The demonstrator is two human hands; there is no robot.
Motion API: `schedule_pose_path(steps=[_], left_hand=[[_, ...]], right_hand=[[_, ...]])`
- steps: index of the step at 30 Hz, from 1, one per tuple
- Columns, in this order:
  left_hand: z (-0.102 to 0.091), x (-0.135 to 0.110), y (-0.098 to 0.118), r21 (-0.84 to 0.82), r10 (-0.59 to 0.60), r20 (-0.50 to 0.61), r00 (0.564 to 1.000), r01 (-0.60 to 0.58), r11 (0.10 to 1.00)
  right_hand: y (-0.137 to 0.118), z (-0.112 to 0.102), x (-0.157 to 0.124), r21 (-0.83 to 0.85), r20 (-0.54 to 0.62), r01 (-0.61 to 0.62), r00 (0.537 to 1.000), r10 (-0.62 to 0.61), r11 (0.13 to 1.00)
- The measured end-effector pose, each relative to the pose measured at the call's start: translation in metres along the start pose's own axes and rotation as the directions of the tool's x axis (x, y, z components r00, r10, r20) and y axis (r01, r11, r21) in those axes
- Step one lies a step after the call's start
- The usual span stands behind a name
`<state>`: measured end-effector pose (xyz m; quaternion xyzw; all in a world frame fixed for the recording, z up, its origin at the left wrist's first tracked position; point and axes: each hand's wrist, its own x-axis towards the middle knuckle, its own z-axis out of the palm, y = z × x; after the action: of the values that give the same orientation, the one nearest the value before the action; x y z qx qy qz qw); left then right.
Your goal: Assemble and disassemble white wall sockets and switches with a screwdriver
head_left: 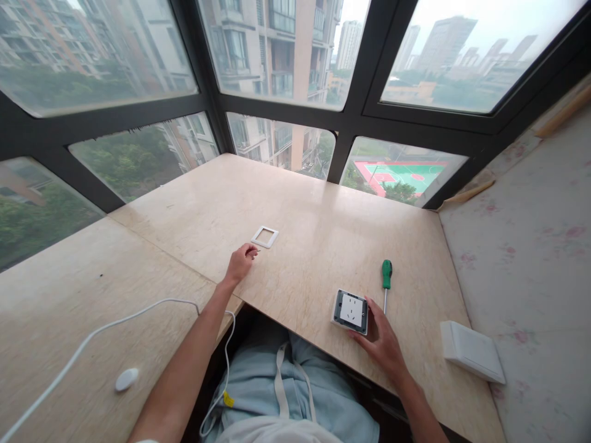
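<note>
My right hand grips a wall socket by its right side, thumb and fingers around the edge. The socket has a white face with slots, a dark frame and a white box beneath, and sits at the front edge of the counter. Further left, my left hand is closed in a pinch, with a small thin dark piece, like a screw, poking out from the fingertips. Just beyond those fingers a white square cover frame lies flat. A screwdriver with a green handle lies behind my right hand, its shaft pointing towards me.
A white switch box stands at the right by the papered wall. The white cable runs across the left of the stone counter and over its edge. Nearby lies a round white piece. Windows enclose the back.
</note>
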<state>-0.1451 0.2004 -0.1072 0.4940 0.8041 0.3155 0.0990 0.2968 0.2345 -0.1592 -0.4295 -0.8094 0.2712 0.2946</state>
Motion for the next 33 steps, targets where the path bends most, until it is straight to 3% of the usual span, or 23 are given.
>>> schedule_pose_path(steps=[5, 9, 16, 22, 33], left_hand=[[0.007, -0.025, 0.043, -0.377, 0.099, -0.039, 0.994, -0.106, 0.92], [0.018, -0.046, 0.085, -0.489, 0.211, 0.024, 0.977, -0.172, 0.855], [0.049, -0.075, 0.142, -0.613, 0.416, 0.133, 0.9, -0.255, 0.748], [0.069, -0.088, 0.162, -0.576, 0.382, 0.203, 0.902, -0.205, 0.791], [0.084, -0.092, 0.163, -0.442, 0.552, 0.226, 0.803, -0.42, 0.793]], right_hand=[[-0.004, -0.001, 0.001, -0.008, 0.004, 0.016, 1.0, -0.016, 1.0], [-0.008, -0.003, 0.002, -0.013, 0.017, 0.028, 0.999, -0.028, 1.0], [-0.015, -0.005, 0.002, -0.016, 0.023, 0.047, 0.999, -0.046, 0.999], [-0.016, -0.005, 0.002, 0.026, 0.03, 0.056, 0.998, -0.056, 0.998], [-0.018, -0.01, 0.004, 0.005, 0.04, 0.107, 0.994, -0.107, 0.994]])
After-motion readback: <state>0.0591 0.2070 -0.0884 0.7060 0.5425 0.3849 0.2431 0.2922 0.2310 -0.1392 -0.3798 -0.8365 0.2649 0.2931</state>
